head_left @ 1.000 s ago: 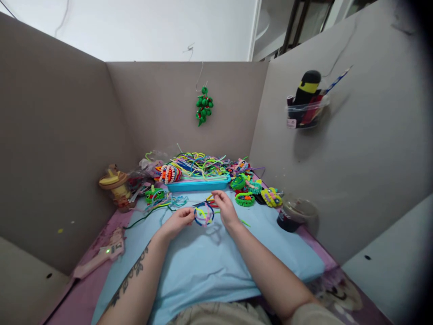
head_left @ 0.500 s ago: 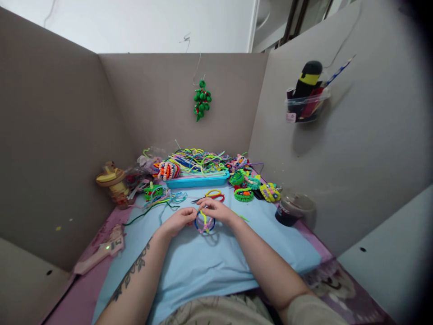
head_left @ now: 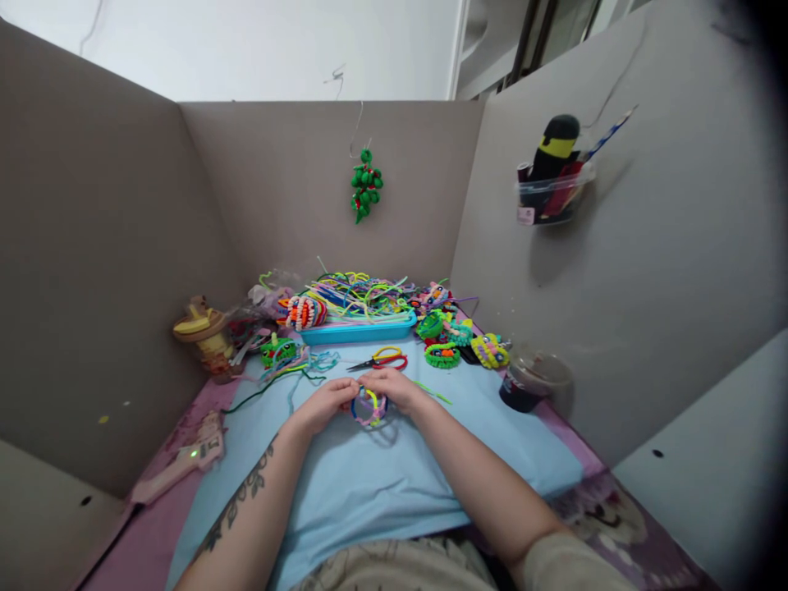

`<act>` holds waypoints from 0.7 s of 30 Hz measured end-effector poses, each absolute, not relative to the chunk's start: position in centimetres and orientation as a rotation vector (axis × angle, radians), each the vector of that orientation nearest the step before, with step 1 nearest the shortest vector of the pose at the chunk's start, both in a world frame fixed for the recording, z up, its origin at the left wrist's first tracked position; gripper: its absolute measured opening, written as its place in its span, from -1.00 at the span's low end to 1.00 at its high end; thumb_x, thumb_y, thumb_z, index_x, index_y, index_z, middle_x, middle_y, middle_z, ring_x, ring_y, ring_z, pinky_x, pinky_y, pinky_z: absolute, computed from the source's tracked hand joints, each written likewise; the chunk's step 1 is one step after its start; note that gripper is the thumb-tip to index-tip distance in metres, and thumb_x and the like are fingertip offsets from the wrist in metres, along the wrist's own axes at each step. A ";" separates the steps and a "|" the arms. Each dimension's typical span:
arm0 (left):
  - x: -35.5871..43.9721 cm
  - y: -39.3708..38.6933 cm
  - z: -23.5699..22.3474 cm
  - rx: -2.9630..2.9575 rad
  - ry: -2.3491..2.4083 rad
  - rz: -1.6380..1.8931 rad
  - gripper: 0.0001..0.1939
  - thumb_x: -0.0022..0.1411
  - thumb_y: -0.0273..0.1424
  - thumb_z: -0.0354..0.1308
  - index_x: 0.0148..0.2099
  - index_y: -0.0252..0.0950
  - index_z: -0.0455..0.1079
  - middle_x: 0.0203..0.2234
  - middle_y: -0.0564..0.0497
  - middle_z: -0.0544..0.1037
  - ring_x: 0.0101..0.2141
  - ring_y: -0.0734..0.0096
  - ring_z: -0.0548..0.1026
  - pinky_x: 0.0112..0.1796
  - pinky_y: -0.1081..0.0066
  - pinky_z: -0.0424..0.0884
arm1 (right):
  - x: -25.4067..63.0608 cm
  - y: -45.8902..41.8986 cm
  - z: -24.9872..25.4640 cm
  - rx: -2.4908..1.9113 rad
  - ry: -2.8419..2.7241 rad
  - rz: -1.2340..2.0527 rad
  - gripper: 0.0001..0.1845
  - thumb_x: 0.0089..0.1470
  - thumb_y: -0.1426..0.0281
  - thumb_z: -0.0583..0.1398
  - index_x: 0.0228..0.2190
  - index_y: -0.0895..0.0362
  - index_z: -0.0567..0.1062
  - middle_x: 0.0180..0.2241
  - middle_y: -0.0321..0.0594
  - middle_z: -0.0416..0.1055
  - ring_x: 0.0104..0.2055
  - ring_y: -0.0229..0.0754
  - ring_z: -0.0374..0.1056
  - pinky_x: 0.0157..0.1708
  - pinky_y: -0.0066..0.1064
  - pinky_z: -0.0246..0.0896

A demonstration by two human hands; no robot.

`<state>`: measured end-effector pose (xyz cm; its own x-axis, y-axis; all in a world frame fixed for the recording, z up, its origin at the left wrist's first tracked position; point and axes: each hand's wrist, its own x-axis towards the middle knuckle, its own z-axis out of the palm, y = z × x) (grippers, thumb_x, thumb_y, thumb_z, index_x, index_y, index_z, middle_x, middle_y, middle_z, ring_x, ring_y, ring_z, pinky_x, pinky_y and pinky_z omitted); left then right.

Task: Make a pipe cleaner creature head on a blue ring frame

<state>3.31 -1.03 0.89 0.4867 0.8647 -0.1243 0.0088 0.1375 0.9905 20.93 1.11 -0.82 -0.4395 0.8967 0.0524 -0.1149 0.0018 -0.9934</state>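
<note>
Over the light blue cloth both hands pinch one small ring of coloured pipe cleaners, blue outside with pink and yellow strands across it. My left hand grips its left side with fingers closed. My right hand is closed on its top right edge. Just behind the hands lie scissors with red and yellow handles.
A blue tray heaped with loose pipe cleaners sits at the back, finished woven rings to its right. A dark lidded cup stands right, a pink glue gun left, a yellow-topped jar far left. Grey partition walls enclose the desk.
My right hand came down from above the ring and closed on it. Both hands with the ring drew slightly closer to me, uncovering the scissors behind.
</note>
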 end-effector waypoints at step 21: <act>3.6 -1.2 1.0 1.306 0.858 0.756 -0.78 -0.01 -0.28 0.17 -0.52 -0.32 0.32 -0.64 0.11 0.23 -0.58 0.53 0.12 -0.53 0.48 0.01 | 20.4 0.5 0.1 -0.778 -1.437 1.622 -0.84 -0.27 0.34 0.27 -0.67 0.19 0.45 -0.35 -0.25 0.42 -0.37 -0.27 0.25 -0.35 -0.46 0.07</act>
<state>3.63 -1.16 1.04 0.4948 0.8625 -0.1061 0.0038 0.1199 0.9928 20.40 0.52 0.15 -0.4775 0.8760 0.0677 -0.1724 -0.0179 -0.9849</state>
